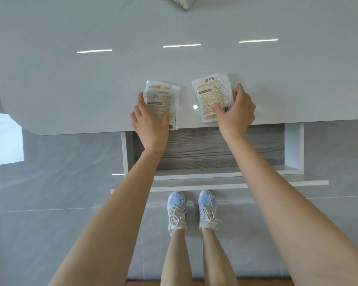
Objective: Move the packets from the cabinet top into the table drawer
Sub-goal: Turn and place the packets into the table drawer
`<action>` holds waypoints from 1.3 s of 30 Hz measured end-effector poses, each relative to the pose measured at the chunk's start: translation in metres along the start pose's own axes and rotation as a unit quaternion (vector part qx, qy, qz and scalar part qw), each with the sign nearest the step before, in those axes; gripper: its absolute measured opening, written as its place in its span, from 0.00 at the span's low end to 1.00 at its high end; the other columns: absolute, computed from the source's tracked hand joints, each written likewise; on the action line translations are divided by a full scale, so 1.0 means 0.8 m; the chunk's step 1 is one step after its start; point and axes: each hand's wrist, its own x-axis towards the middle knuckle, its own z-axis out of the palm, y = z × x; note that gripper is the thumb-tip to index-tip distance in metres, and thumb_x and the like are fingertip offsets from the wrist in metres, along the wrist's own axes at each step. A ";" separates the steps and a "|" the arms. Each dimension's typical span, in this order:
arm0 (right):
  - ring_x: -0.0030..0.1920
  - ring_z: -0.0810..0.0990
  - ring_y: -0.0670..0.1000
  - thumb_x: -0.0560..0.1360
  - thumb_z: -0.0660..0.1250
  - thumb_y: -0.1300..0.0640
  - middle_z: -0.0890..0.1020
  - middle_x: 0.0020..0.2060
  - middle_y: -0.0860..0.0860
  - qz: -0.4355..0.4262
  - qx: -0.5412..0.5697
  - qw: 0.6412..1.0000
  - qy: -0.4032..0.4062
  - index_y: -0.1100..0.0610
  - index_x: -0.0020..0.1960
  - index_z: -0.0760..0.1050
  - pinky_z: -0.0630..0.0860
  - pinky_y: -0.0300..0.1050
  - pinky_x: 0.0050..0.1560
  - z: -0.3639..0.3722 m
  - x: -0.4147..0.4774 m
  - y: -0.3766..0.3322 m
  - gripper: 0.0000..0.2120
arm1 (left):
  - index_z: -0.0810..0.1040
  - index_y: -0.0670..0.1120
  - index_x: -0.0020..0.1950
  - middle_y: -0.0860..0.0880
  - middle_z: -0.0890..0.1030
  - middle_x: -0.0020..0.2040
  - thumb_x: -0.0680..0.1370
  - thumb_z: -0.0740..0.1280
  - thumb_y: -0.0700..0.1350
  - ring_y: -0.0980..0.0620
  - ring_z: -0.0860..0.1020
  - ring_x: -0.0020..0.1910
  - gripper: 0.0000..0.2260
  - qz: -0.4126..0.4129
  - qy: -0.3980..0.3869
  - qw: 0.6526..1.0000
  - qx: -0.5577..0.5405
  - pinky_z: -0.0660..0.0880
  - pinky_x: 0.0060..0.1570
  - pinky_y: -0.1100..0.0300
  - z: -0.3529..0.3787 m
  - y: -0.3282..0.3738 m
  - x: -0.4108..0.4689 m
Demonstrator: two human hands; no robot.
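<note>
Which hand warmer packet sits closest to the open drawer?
The left packet, at the left hand: its lower corner reaches the front edge of the tabletop, while the right packet stops just short.

Patterned object (178,2) cut off at top — fine print on packets (162,100) unreadable.
</note>
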 end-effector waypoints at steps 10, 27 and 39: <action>0.65 0.69 0.53 0.67 0.76 0.61 0.61 0.63 0.52 0.135 0.257 0.957 0.006 0.56 0.75 0.57 0.74 0.45 0.61 0.010 -0.048 0.005 0.42 | 0.68 0.45 0.60 0.50 0.72 0.56 0.73 0.71 0.40 0.54 0.74 0.51 0.19 -0.063 -0.045 0.977 -0.197 0.75 0.46 0.68 -0.016 -0.027 -0.054; 0.53 0.80 0.55 0.69 0.70 0.74 0.80 0.56 0.57 0.360 0.437 0.816 -0.114 0.60 0.61 0.72 0.78 0.42 0.43 0.028 -0.130 0.085 0.23 | 0.67 0.44 0.62 0.47 0.76 0.55 0.78 0.63 0.36 0.47 0.76 0.56 0.14 -0.205 -0.267 0.921 -0.197 0.76 0.49 0.56 -0.021 -0.119 -0.069; 0.47 0.75 0.49 0.72 0.65 0.71 0.75 0.48 0.50 0.200 0.188 0.945 -0.176 0.59 0.60 0.70 0.72 0.34 0.35 0.135 -0.064 0.106 0.18 | 0.69 0.41 0.64 0.49 0.74 0.54 0.75 0.67 0.36 0.50 0.73 0.53 0.18 -0.160 -0.261 0.948 -0.087 0.72 0.52 0.56 0.061 -0.173 -0.013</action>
